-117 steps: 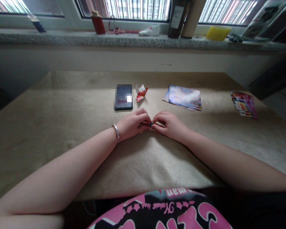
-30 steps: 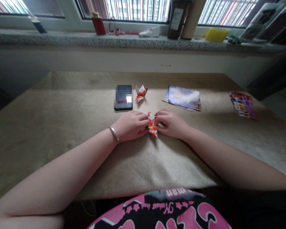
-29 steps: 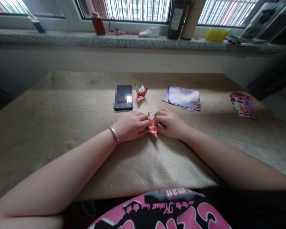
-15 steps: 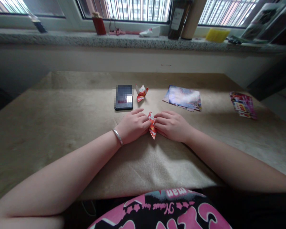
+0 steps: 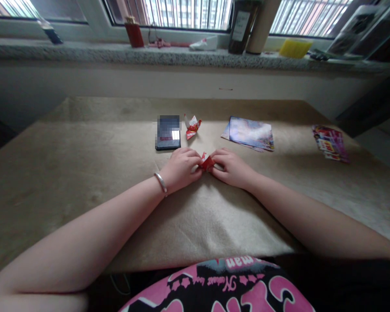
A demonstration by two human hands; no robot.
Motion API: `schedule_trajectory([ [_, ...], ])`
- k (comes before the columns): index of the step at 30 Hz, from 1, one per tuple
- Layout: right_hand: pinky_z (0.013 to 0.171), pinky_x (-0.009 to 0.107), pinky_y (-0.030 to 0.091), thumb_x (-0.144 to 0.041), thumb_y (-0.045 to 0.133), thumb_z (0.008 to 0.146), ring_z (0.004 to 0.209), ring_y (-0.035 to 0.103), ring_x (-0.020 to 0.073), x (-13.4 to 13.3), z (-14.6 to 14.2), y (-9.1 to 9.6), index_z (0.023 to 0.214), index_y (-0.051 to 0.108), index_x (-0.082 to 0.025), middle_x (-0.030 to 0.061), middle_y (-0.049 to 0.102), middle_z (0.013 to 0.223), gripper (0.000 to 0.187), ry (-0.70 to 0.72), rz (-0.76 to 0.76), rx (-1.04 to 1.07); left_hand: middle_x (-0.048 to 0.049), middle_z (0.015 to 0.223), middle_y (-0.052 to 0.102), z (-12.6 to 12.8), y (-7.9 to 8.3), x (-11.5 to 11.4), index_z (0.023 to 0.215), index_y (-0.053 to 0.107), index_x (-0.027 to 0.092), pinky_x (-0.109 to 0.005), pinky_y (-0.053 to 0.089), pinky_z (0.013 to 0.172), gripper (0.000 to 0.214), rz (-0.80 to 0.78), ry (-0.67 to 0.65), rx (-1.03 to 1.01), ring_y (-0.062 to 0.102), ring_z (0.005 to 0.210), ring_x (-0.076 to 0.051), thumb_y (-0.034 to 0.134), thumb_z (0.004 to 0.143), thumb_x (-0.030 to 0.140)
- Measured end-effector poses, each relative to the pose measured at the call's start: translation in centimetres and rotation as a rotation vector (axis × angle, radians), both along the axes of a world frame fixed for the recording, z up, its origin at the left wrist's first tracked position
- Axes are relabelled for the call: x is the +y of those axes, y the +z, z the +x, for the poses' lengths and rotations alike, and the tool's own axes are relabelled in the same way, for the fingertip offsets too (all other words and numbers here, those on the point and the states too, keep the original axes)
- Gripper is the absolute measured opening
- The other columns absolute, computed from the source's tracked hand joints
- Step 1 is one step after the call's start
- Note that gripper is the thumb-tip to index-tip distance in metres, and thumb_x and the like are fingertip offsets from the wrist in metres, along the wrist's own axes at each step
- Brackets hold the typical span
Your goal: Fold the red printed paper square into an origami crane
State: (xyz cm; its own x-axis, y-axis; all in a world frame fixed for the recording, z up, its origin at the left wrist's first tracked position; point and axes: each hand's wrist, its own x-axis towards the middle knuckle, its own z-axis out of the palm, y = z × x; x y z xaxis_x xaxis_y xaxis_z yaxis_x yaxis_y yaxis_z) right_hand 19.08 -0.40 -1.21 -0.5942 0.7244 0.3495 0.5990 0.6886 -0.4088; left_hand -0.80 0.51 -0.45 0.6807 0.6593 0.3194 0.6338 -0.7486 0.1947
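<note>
- Folded wrapper (image 5: 207, 163): red, with orange showing at the edges.
- Second folded wrapper (image 5: 193, 128): red and orange with white patches.
- Table cover (image 5: 84, 182): plain beige, with paler mottling.
- Phone (image 5: 167, 132): black edge; the face is too blurred to tell.
- Card stack (image 5: 251, 133): swirled lilac, blue and white.
- Printed cards (image 5: 329, 143): mainly magenta and pink, with yellow and red patches.
- Shirt (image 5: 221, 284): black, with pink shapes and pink lettering.
- Bangle (image 5: 160, 182): silver.
- Windowsill (image 5: 149, 53): speckled grey granite.
- Sponge (image 5: 295, 48): yellow.
- Cup (image 5: 134, 37): red.
</note>
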Motion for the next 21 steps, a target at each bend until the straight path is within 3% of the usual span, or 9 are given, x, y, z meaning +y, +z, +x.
schedule_trajectory([
  [5,0.084,0.034,0.042,-0.021,0.052,0.082,0.087,0.056,0.0189,0.17,0.20,0.05,0.080,0.065,-0.018,0.0067,0.067,0.087,0.014,-0.011,-0.019,0.030,-0.0056,0.086,0.065,-0.18,-0.01,0.16,0.077,0.065,0.015,-0.031,0.042,0.083,0.024,-0.063,-0.011,-0.015,0.057,0.083,-0.016,0.048,0.087,0.030],
  [13,0.079,0.032,0.044,-0.018,0.056,0.077,0.081,0.058,0.0178,0.25,-0.24,-0.13,0.072,0.064,-0.018,0.0054,0.068,0.079,0.009,-0.100,-0.037,0.068,-0.0051,0.076,0.064,0.11,-0.36,0.78,0.075,0.064,0.015,-0.028,0.041,0.072,0.018,-0.029,0.042,0.019,0.056,0.075,-0.016,0.053,0.083,0.027],
  [21,0.080,0.032,0.043,-0.019,0.055,0.080,0.084,0.058,0.0183,0.24,-0.11,-0.26,0.080,0.067,-0.017,0.0063,0.069,0.083,0.012,-0.103,-0.052,0.068,-0.0048,0.081,0.059,0.07,-0.51,0.80,0.082,0.065,0.015,-0.025,0.042,0.067,0.016,-0.107,-0.021,-0.049,0.054,0.074,-0.014,0.053,0.085,0.027],
])
